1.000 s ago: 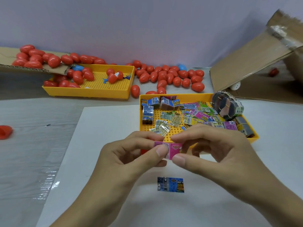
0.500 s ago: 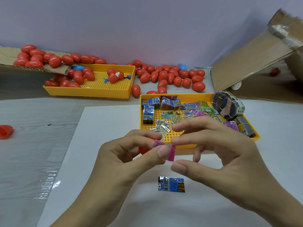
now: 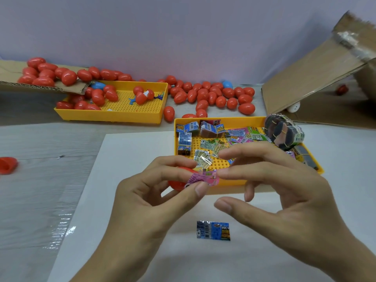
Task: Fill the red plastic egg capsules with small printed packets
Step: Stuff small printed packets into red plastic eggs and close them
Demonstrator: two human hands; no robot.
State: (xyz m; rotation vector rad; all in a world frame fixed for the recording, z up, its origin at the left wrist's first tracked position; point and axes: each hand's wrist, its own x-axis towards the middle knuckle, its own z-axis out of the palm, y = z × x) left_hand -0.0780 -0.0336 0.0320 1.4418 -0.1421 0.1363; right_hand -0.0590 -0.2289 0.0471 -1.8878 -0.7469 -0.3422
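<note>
One small pink printed packet (image 3: 203,178) sits pinched between my left hand (image 3: 154,192) thumb and forefinger, over the mouth of the red plastic egg capsule half (image 3: 178,181) cupped behind those fingers. Its long axis runs across, towards my right hand (image 3: 270,186), whose spread fingers touch the packet's right end, thumb apart below, nearest for pushing it in.
</note>
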